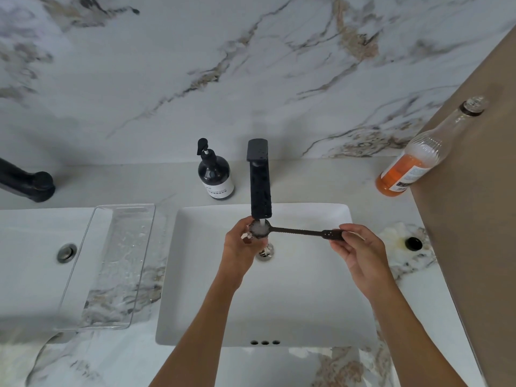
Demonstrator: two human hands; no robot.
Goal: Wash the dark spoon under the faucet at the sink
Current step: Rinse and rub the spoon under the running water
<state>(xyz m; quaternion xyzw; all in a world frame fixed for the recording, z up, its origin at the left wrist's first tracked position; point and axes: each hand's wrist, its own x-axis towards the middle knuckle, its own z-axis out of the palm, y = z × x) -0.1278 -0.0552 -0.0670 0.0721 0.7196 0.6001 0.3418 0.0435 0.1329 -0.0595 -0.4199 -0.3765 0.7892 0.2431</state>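
Observation:
The dark spoon (298,231) lies level over the white sink (307,289), its bowl right under the black faucet (260,180). Water runs from the spout into the bowl and foams white there. My right hand (360,255) pinches the flat end of the handle between thumb and fingers. My left hand (241,247) curls around the spoon's bowl from the left, fingertips on it in the stream. The drain (265,254) shows just below the bowl.
A dark soap pump bottle (215,174) stands left of the faucet. A clear glass tray (111,263) lies between this sink and a second basin (33,263) on the left. A glass bottle with orange liquid (413,163) stands at the back right by a brown wall (474,219).

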